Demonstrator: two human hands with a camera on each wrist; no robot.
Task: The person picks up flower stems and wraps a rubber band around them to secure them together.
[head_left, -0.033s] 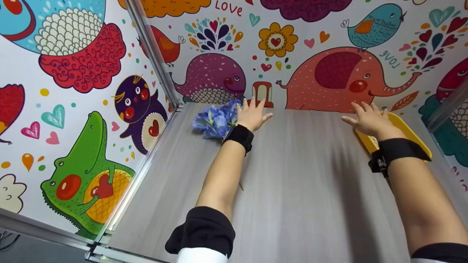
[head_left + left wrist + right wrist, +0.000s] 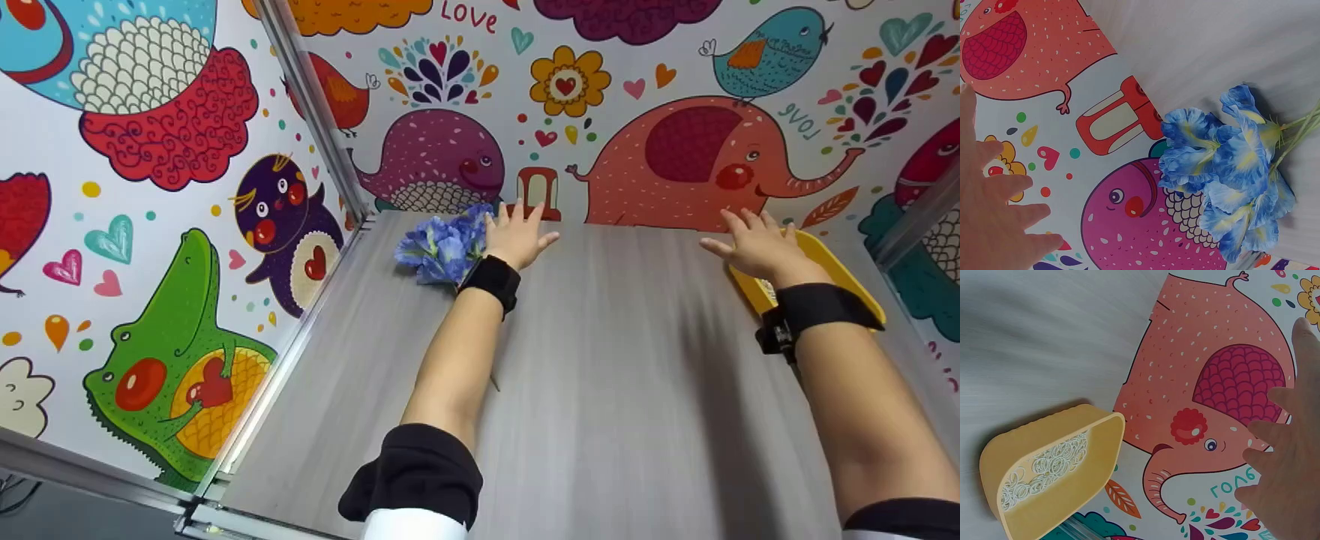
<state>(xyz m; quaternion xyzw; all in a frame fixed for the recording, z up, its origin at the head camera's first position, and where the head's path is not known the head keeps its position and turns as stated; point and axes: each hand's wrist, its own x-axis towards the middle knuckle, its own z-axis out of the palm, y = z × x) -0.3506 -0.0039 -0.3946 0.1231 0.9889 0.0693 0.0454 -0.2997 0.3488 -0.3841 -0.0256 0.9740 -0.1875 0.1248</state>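
Observation:
My left hand (image 2: 517,234) hovers above the far left of the table, fingers straight and spread, holding nothing. Beside and partly behind it lies a bunch of blue flowers (image 2: 435,251) with pale yellow centres. Their green stems (image 2: 1300,132) run off the edge of the left wrist view, and my forearm hides most of them in the head view. My right hand (image 2: 761,246), also spread and holding nothing, is held over a yellow bin (image 2: 840,274) at the far right. Small white loops like rubber bands (image 2: 1058,458) lie inside that bin.
A grey wood-grain table (image 2: 600,360) lies under both arms. Walls with printed cartoon animals, such as an orange elephant (image 2: 675,169), close off the back and sides. A metal frame post (image 2: 322,112) stands at the back left corner. Both wrists wear black straps (image 2: 829,306).

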